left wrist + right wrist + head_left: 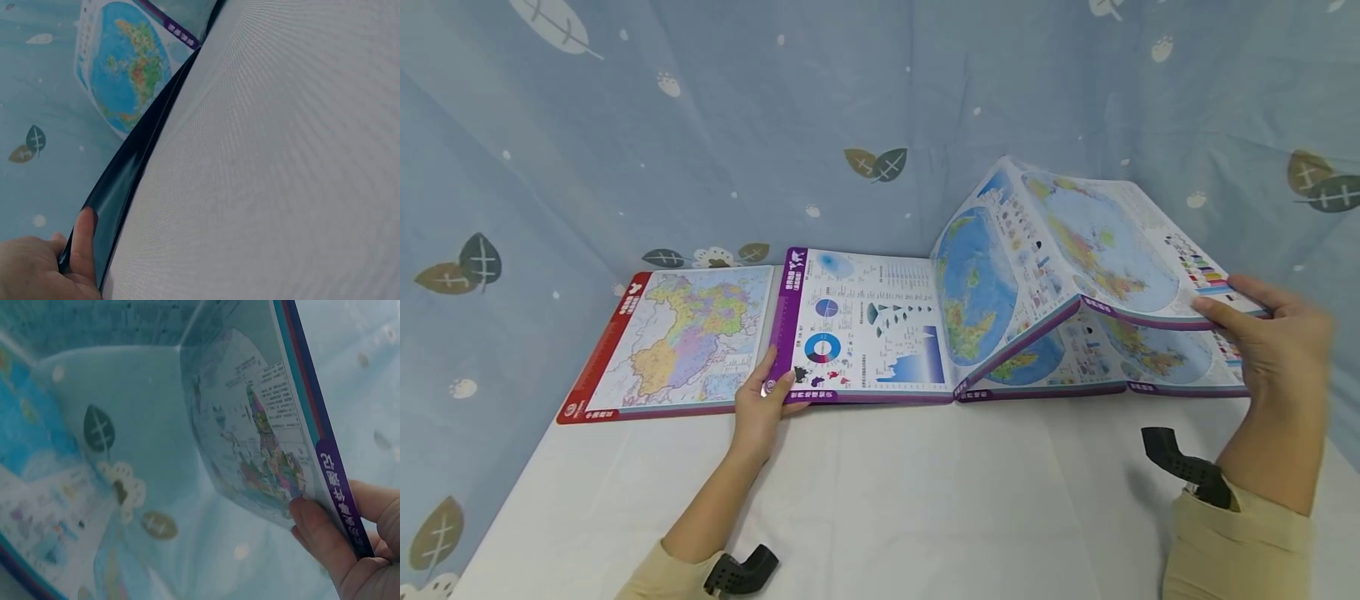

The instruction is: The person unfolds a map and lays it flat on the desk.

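A purple-edged folding world map (880, 333) spreads over the table, its left panel carrying charts and text. My left hand (758, 412) grips that panel's lower left corner, thumb on top; the left wrist view shows the fingers (84, 250) against the dark, glossy underside. With my right hand (1281, 333) I pinch the far right end of the raised panels, which bend into a peak like a tent. Under them, lower panels (1157, 358) show more map ovals. In the right wrist view, thumb and fingers (322, 540) hold the edge of a panel with a coloured map.
A red-edged map (692, 342) with coloured regions lies at the left, partly under the purple one. White cloth (925, 492) covers the table. Behind it hangs a blue curtain (737, 125) with leaf prints. Dark curved wrist mounts (741, 571) sit by the beige sleeves.
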Motion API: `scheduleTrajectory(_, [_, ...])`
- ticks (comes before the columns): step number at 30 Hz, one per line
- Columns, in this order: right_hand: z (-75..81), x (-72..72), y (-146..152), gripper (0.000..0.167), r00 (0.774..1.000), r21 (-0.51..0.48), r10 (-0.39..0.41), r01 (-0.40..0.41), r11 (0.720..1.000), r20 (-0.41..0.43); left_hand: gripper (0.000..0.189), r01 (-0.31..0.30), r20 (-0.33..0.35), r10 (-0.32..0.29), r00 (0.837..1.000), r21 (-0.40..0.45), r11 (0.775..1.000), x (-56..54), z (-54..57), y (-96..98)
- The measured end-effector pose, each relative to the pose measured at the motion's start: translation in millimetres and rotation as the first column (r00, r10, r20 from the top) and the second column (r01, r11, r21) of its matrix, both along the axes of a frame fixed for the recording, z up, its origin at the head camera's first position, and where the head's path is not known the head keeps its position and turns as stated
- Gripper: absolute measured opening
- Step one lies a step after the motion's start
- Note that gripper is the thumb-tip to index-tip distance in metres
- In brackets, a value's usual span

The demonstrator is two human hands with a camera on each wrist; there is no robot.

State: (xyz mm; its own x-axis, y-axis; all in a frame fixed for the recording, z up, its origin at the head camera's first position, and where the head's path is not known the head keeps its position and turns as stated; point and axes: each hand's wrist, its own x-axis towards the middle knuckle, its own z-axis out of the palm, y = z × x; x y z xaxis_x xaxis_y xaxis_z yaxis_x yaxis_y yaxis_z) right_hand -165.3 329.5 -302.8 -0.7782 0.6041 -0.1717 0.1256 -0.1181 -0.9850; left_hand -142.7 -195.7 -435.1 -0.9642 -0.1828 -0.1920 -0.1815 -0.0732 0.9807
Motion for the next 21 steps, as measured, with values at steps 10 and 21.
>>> scheduleTrajectory(10, [-25.7, -0.4, 37, 0.071, 0.998, -0.124, -0.054, 0.059, 0.991, 0.04, 0.058, 0.004, 0.006, -0.004, 1.0, -0.01, 1.0, 0.0, 1.7, 0.8])
scheduleTrajectory(21, [-51.5, 5.9, 68, 0.077, 0.968, -0.184, -0.202, 0.228, 0.956, 0.148, 0.058, -0.005, 0.017, 0.005, 1.0, -0.03, 1.0, 2.1, -1.5, -2.3])
